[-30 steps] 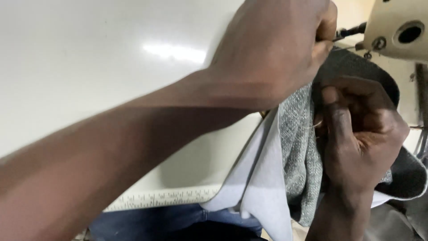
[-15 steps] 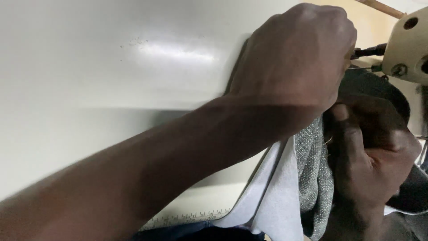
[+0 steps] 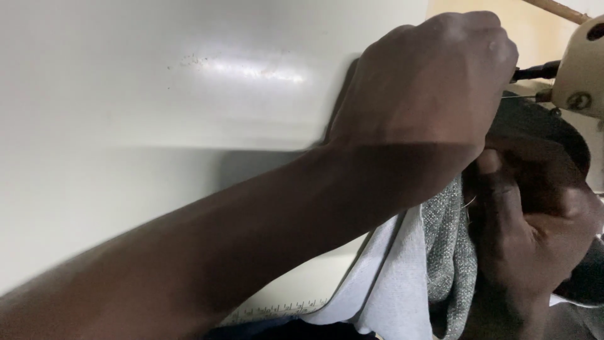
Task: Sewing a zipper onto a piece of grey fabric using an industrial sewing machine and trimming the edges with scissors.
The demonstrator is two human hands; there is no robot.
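- Closed is the state of both grips: the left hand (image 3: 428,101) is curled into a fist at the head of a sewing machine (image 3: 582,72), knuckles up, its fingertips hidden beneath the palm, so I cannot tell what they pinch; the right hand (image 3: 535,233) is folded around the grey woven fabric (image 3: 450,258), thumb pressed along its edge.
- Widest in view is the pale tabletop (image 3: 157,94), smooth and glossy, with a soft streak of reflected light near its upper middle.
- Across it runs the left forearm, from the lower left corner up to the fist at upper right, covering much of the lower half of the view.
- Below the fist, a light blue-white cloth (image 3: 390,289) hangs over the tabletop's near edge, lying directly against the grey woven fabric on its right side.
- That grey fabric sits between the two hands, just under the left wrist and against the right thumb, draping downward off the tabletop.
- A dark rounded piece of material (image 3: 553,132) lies behind the right hand, under the machine head.
- Only a cream-coloured corner of the sewing machine shows at the upper right edge, with a dark rod (image 3: 535,70) pointing out of it toward the left fist.
- Smallest is a printed measuring scale (image 3: 277,310) along the tabletop's front edge, beside the pale cloth.
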